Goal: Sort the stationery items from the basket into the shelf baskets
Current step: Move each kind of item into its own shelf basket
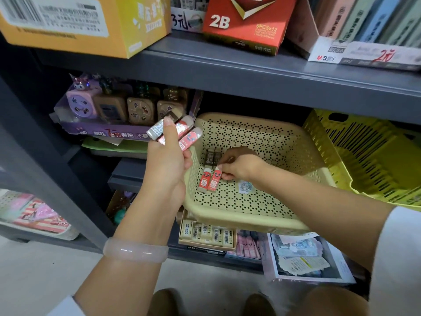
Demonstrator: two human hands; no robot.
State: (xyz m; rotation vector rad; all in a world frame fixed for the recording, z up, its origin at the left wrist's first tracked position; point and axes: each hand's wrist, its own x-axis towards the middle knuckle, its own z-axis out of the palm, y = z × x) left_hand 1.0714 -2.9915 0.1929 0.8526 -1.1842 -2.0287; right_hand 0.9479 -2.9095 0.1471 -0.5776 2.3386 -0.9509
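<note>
While the left hand grips a fan of three erasers just outside the left rim of the beige basket, we note the right hand reaching inside that basket, fingertips pinching the upper end of one of two red erasers lying side by side on its perforated floor. The held fan comprises one grey 2B eraser and two red ones, thumb pressed across them. Two dark 2B erasers lie on the basket floor just behind the red pair, touching or nearly so; we cannot tell which. A small pale blue packet lies on the floor just right of the red pair. The basket juts forward from the grey shelf. A yellow slatted basket sits just beside it, to its right. A pale bangle circles the left wrist.
</note>
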